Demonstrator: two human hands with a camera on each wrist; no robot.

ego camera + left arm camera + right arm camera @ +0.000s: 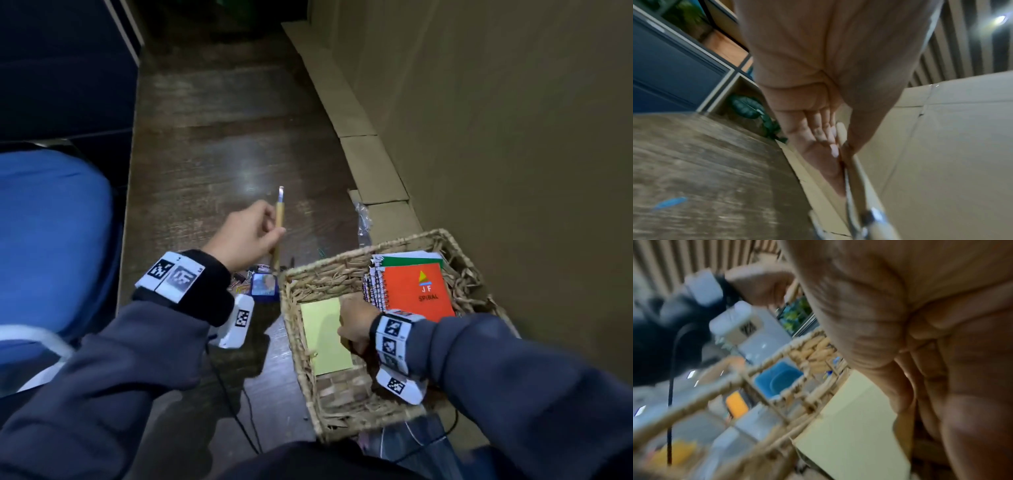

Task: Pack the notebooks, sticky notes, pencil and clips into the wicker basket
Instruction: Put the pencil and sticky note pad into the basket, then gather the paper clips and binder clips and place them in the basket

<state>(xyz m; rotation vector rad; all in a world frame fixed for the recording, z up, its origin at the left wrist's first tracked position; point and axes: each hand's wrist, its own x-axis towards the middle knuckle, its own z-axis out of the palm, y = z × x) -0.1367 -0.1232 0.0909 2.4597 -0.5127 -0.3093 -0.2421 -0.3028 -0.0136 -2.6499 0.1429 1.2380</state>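
My left hand [253, 233] is raised over the dark wooden table and grips a wooden pencil [279, 219] that points away from me, left of the wicker basket [322, 270]. The left wrist view shows the fingers [824, 134] curled round the pencil [856, 175]. My right hand [356, 325] is inside the basket, fingers curled at the right edge of a pale yellow sticky note pad [322, 342] lying on the basket floor. Spiral notebooks [418, 291], an orange one on top, lie in the basket's far right part. Loose clips [245, 279] lie on the table under my left wrist.
A small blue box [263, 286] sits on the table against the basket's left wall. A blue chair [51, 240] stands to the left. Cardboard sheets [513, 137] line the right side. A crumpled plastic wrapper [363, 219] lies behind the basket. A black cable [239, 411] runs below my left wrist.
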